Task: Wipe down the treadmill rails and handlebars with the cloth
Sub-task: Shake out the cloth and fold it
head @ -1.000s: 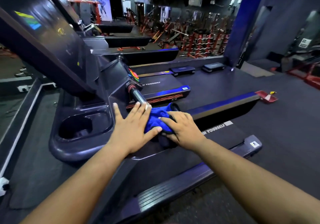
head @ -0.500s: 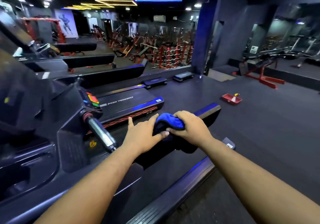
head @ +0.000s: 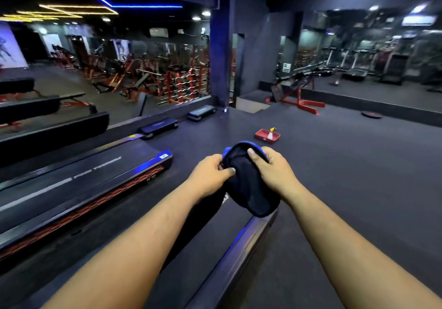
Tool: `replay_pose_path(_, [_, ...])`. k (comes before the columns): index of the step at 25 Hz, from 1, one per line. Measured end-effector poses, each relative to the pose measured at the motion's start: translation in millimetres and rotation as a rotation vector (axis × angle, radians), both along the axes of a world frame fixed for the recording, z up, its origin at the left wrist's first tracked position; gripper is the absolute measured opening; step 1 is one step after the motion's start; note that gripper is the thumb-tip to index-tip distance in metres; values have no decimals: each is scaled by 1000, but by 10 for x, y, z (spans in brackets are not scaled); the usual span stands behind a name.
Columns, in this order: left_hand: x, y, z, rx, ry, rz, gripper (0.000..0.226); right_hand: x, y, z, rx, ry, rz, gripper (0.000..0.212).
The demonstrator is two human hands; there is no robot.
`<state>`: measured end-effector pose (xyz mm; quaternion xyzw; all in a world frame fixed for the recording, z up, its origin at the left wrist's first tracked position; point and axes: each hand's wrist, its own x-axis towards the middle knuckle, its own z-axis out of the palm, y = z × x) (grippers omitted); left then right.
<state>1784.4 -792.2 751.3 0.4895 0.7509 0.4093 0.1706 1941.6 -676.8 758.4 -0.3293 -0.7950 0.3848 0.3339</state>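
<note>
My left hand (head: pixel 210 173) and right hand (head: pixel 275 172) each pinch the cloth (head: pixel 248 184), my grip clamped on its top edges. The rail (head: pixel 229 261) runs lengthwise directly beneath, toward me, right hand nearer it.

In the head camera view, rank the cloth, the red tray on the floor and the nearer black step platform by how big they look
1. cloth, though nearness to the camera inflates it
2. black step platform
3. red tray
</note>
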Motion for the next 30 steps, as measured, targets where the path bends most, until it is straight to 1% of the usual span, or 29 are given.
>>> replay_pose_path(3, [76, 648, -1, 14, -36, -7, 25, 179, 594, -27, -52, 35, -94, 31])
replay_pose_path(6, [136, 1302, 24, -10, -50, -43, 25, 421, 1221, -36, -32, -27, -197, 27])
replay_pose_path(9, [76, 1923, 3, -101, -88, -123, 21, 594, 1799, -49, 76, -100, -300, 32])
replay_pose_path(11, [-16, 2335, -22, -190, -107, -191, 16, 623, 2155, -31, 36, -99, -358, 36])
replay_pose_path(14, [-162, 2941, -33, -348, -103, -352, 28, 569, 2642, 10, -25, -44, -400, 36])
replay_pose_path(16, [-252, 3359, -16, -424, -128, -449, 28, 527, 2935, 64, -64, -16, -392, 32])
replay_pose_path(18, [-319, 3717, 14, -408, -102, -490, 16, 568, 3179, 131, -112, 0, -320, 30])
replay_pose_path(19, [-356, 3892, 26, -360, -81, -490, 14, 624, 3316, 152, -130, 0, -272, 29])
replay_pose_path(21, [-433, 4287, 23, -232, -78, -493, 19, 772, 3631, 189, -149, -1, -220, 23])
replay_pose_path(22, [-467, 4489, 15, -184, -34, -488, 21, 846, 3796, 193, -163, 4, -213, 19])
replay_pose_path(23, [-517, 4655, 6, -161, 82, -474, 25, 903, 3945, 173, -172, 6, -214, 16])
replay_pose_path(25, [-551, 5054, -16, -205, 426, -443, 33, 1001, 4308, 101, -199, 9, -239, 17])
replay_pose_path(26, [-551, 5238, -37, -244, 529, -437, 38, 1031, 4484, 66, -211, 18, -258, 21])
replay_pose_path(27, [-533, 5433, -73, -284, 559, -435, 42, 1070, 4689, 11, -224, 35, -273, 24])
replay_pose_path(28, [-485, 5677, -130, -309, 546, -430, 45, 1124, 4946, -52, -238, 60, -291, 26])
replay_pose_path(29, [-434, 5918, -199, -320, 505, -416, 49, 1180, 5203, -125, -249, 83, -304, 26])
replay_pose_path(30, [-361, 6158, -264, -309, 410, -396, 53, 1240, 5458, -187, -264, 105, -327, 24])
